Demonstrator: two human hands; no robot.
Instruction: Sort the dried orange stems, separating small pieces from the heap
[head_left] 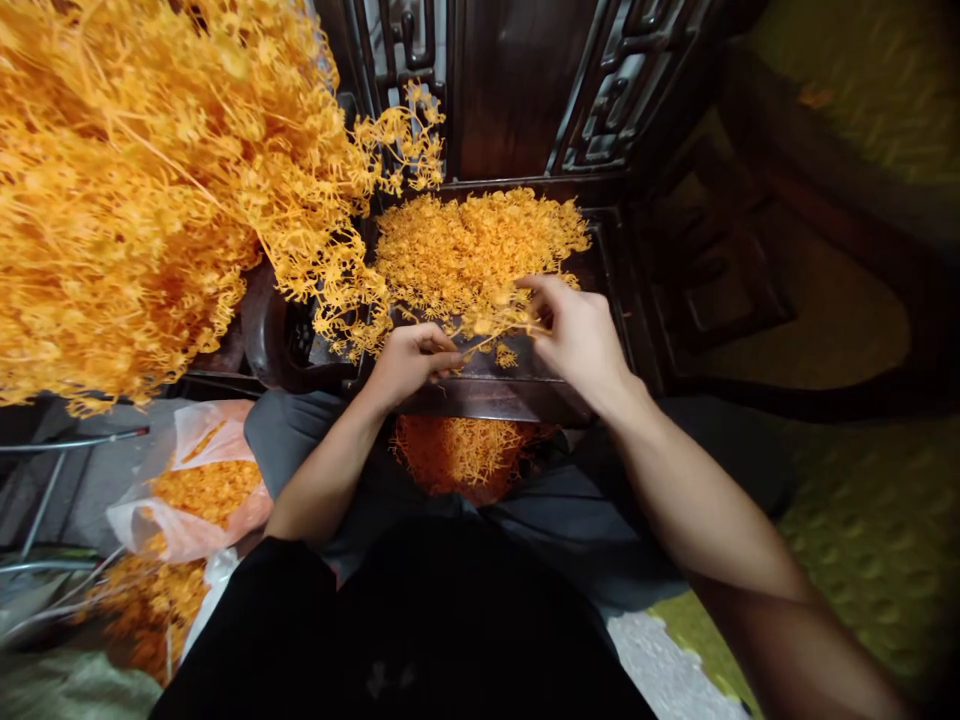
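Observation:
Between my two hands stretches a thin orange sprig (487, 338) of dried-looking flowers, its flowery end blurred near my right fingers. My left hand (417, 362) pinches the stem end between thumb and fingers. At the other end, my right hand (574, 325) has its thumb and fingers closed on the sprig's side shoots. Just beyond both hands a pile of small orange flower heads (480, 240) lies on the dark wooden seat (525, 390). One loose flower cluster (506, 355) rests near the seat's front edge, below the sprig.
A big heap of orange flower branches (150, 200) fills the upper left, some overhanging the seat. Below the seat, between my legs, stands a container of orange stems (480, 450). Plastic bags (187, 530) with orange pieces lie at lower left. A carved wooden back (525, 90) rises behind.

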